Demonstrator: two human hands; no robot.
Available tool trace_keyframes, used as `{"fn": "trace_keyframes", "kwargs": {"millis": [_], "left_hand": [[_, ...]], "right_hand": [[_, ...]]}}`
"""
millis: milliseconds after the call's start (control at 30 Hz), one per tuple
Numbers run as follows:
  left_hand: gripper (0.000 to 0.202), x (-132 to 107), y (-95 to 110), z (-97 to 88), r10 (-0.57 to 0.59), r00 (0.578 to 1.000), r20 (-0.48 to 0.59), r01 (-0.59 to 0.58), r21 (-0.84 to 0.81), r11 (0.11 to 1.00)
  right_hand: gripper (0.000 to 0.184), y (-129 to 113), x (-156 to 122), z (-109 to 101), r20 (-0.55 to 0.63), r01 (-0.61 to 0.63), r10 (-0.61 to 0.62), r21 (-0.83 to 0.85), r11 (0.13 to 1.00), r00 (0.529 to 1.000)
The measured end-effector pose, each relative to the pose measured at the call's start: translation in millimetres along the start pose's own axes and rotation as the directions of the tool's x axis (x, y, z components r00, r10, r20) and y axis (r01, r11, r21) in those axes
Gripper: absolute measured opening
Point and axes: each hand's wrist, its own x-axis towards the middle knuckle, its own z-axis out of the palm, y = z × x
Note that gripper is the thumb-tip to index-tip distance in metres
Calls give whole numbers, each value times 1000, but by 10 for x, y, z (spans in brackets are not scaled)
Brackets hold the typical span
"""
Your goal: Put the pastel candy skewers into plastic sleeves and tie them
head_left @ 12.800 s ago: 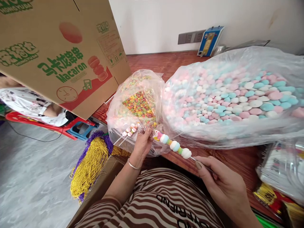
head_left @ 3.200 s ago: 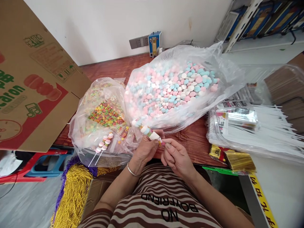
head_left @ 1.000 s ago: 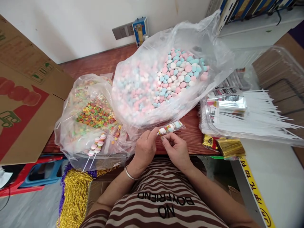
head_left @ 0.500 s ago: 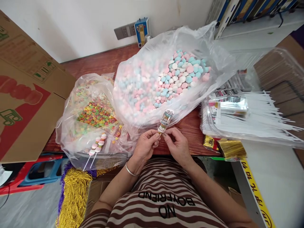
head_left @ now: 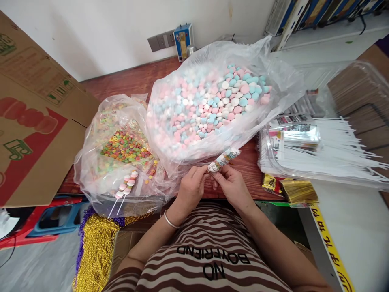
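Between my hands, just above the table's front edge, is a small wrapped candy stick [head_left: 224, 159] in a clear printed wrapper, tilted up to the right. My left hand [head_left: 192, 185] pinches its gathered lower end. My right hand [head_left: 233, 187] is closed at that same end, thumb and fingertips against the wrapper. Whatever lies between the fingertips is too small to make out. Behind the hands lies a big clear bag of pink, white and blue candies [head_left: 209, 109]. Two unwrapped candy skewers [head_left: 126, 184] on white sticks rest on a bag of colourful ring candies [head_left: 126, 148] to the left.
At the right, a clear plastic tray [head_left: 264, 162] holds white sticks [head_left: 337, 146] and printed wrappers [head_left: 293, 134]. Gold twist ties [head_left: 299, 191] lie in front of it. A cardboard box [head_left: 36, 121] stands at the left. Gold bead strings [head_left: 97, 251] hang below the table [head_left: 121, 81].
The wrapped candy stick has swung from nearly upright to leaning right. My hands have shifted slightly, still together at its lower end. The view has moved a little.
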Motion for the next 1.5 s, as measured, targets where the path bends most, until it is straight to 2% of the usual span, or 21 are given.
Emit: {"fn": "trace_keyframes", "kwargs": {"millis": [100,200,367,567,667,767,833,900,933,967,1000,1033,1067,1100,1133,1200,1267,1333,1433,1467,1500], "left_hand": [[33,-37,-33,28,132,991,21,-133,247,960],[29,-44,-23,55,94,996,-8,-90,221,971],[23,-12,29,71,-21,997,-72,23,33,999],[28,1,29,68,4,994,-109,-5,-3,1000],[33,64,-37,0,109,992,-60,-115,-107,988],[35,167,-87,-156,324,946,25,-320,-101,942],[35,198,-42,-292,367,930,-8,-367,-17,930],[36,164,86,-418,273,947,-171,-280,-17,960],[33,128,170,-465,166,959,-230,-191,-92,977],[27,85,256,-496,49,975,-215,-98,-222,970],[21,46,337,-509,-78,996,-45,56,-375,926],[21,17,403,-503,-165,962,216,252,-485,837],[27,3,449,-483,-201,875,440,436,-537,722],[34,6,471,-457,-226,804,549,559,-572,600],[40,25,472,-434,-248,771,586,622,-612,488],[42,90,428,-426,-334,832,443,547,-753,364],[32,151,372,-482,-309,911,274,390,-816,427],[21,177,345,-554,-122,934,335,343,-752,564],[19,160,335,-545,127,779,614,286,-529,799],[21,150,321,-503,127,768,628,222,-448,866],[23,143,296,-450,103,804,586,148,-365,919]], "right_hand": [[26,-44,-15,0,-29,109,-115,-160,981,993],[24,-99,-48,10,-11,167,-175,-239,956,984],[27,-60,-45,37,35,72,-70,-62,995,997],[32,-27,16,91,30,-70,65,259,963,997],[39,-50,31,61,170,-221,161,435,873,972],[39,-97,10,-5,403,-347,187,372,861,896],[33,-170,-14,-73,379,-228,120,254,940,917],[24,-293,-42,-171,168,51,-66,88,995,984],[18,-371,-61,-227,37,202,-201,-35,979,979],[11,-454,-84,-280,-82,329,-346,-172,929,935],[6,-536,-113,-325,-154,425,-484,-303,853,861],[7,-610,-148,-354,-154,500,-598,-410,763,787],[13,-667,-185,-364,-76,574,-683,-478,665,727],[17,-703,-223,-353,55,652,-730,-499,571,681],[19,-713,-256,-324,213,725,-736,-479,495,643],[16,-657,-292,-238,462,811,-670,-401,427,581],[18,-542,-272,-168,521,794,-600,-373,479,607],[18,-447,-211,-157,466,705,-536,-368,606,704],[14,-448,-139,-214,351,585,-478,-336,738,805],[14,-481,-138,-228,343,578,-477,-318,752,809],[13,-516,-149,-231,362,582,-475,-293,759,802]]}}
